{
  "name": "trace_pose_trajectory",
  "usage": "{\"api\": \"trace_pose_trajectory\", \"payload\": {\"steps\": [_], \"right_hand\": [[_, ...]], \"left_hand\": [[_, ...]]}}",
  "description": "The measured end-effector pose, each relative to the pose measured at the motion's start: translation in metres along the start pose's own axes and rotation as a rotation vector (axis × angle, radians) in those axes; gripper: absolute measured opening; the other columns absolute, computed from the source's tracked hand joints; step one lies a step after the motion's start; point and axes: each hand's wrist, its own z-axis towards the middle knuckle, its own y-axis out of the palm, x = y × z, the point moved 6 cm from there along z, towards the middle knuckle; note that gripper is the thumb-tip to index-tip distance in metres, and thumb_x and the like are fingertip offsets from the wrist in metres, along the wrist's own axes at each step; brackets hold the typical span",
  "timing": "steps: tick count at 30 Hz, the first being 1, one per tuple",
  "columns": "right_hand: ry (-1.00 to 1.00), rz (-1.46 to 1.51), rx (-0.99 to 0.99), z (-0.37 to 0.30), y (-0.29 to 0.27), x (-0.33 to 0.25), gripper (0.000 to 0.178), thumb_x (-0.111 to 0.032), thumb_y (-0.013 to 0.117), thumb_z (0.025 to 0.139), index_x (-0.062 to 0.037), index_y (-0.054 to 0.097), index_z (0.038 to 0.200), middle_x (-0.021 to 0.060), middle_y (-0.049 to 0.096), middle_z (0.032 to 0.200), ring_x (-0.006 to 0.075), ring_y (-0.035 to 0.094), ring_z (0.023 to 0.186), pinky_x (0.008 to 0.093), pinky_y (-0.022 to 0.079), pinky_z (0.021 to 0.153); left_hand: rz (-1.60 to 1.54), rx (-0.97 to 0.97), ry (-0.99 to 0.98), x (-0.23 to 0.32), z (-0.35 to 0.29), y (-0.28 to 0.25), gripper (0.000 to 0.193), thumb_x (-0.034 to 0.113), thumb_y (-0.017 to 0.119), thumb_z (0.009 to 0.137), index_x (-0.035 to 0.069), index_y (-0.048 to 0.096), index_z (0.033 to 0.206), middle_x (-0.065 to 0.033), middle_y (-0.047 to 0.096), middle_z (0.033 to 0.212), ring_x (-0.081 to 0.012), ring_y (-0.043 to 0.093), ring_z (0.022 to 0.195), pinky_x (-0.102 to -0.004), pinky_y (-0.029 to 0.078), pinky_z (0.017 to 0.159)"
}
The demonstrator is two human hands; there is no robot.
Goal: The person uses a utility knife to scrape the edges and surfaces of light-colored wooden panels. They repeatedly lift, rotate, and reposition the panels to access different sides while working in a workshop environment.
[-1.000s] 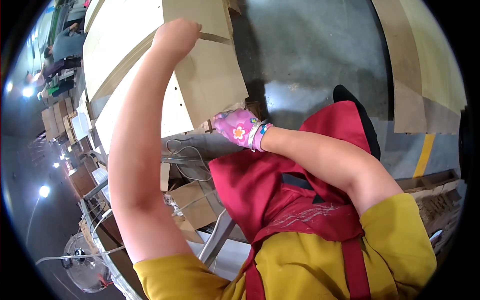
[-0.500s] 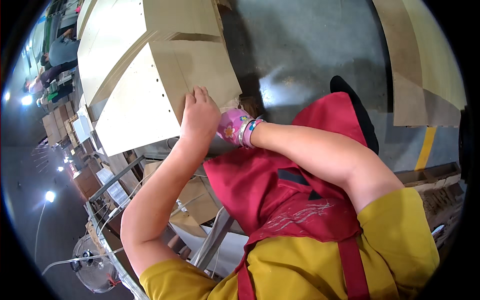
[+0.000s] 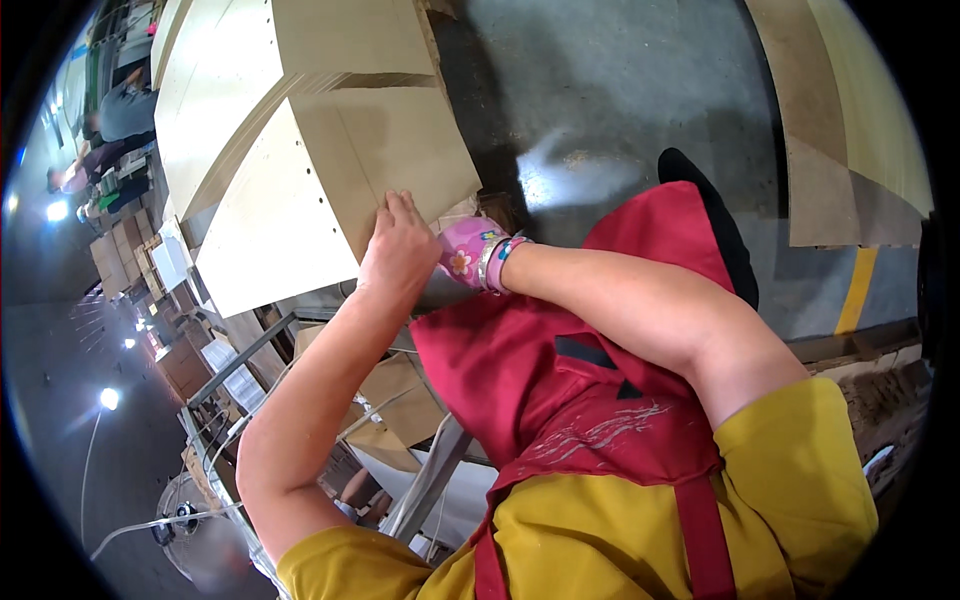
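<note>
My bare left hand [image 3: 398,245] lies at the near edge of a pale wooden board [image 3: 395,140], its fingers stretched onto the surface. The thumb is hidden. A row of small dark holes runs along the board. My right hand [image 3: 468,250], in a pink flowered glove with a band at the wrist, is close beside the left, at the board's near right corner. Its fingers are hidden, so I cannot tell whether they grip anything. Some crumpled pale material [image 3: 462,208] shows just above the glove.
More pale boards [image 3: 345,35] lie beyond this one, with layered edges between. At right are other large boards [image 3: 820,190] on the floor. A metal frame [image 3: 240,362] with cables, cardboard [image 3: 400,395] and a fan [image 3: 190,530] are at lower left. People [image 3: 125,110] work far left.
The board and surroundings sit slightly lower in the view. My left hand has shifted a little down along with them, and its fingers are closer together. My right hand has hardly moved.
</note>
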Motion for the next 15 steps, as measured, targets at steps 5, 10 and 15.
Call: {"api": "trace_pose_trajectory", "payload": {"steps": [5, 10, 15], "right_hand": [[0.044, -0.070, -0.057, -0.005, 0.002, 0.000, 0.019, -0.017, 0.056, 0.083, -0.0111, 0.071, 0.094, 0.0136, 0.069, 0.092, 0.0314, 0.067, 0.088, 0.0394, 0.053, 0.077], [0.175, -0.195, -0.200, -0.011, 0.004, 0.011, 0.018, -0.017, 0.062, 0.081, -0.0125, 0.072, 0.096, 0.0106, 0.070, 0.099, 0.0284, 0.067, 0.093, 0.0399, 0.054, 0.076], [0.179, -0.293, -0.295, -0.020, 0.002, 0.012, 0.020, -0.014, 0.064, 0.080, -0.0090, 0.072, 0.097, 0.0106, 0.071, 0.093, 0.0278, 0.069, 0.088, 0.0405, 0.056, 0.066]], "left_hand": [[-0.063, 0.016, -0.011, -0.017, -0.011, -0.019, 0.039, 0.014, 0.056, 0.082, -0.002, 0.060, 0.118, -0.0134, 0.060, 0.123, -0.0290, 0.054, 0.117, -0.0363, 0.044, 0.096], [-0.483, 0.355, -0.365, -0.091, -0.062, -0.076, 0.040, 0.015, 0.073, 0.076, 0.008, 0.063, 0.114, -0.0064, 0.058, 0.127, -0.0239, 0.054, 0.117, -0.0356, 0.041, 0.099], [-0.456, 0.497, -0.239, -0.071, -0.124, -0.061, 0.032, 0.014, 0.076, 0.073, 0.009, 0.065, 0.103, -0.0059, 0.064, 0.102, -0.0241, 0.062, 0.098, -0.0346, 0.047, 0.082]]}}
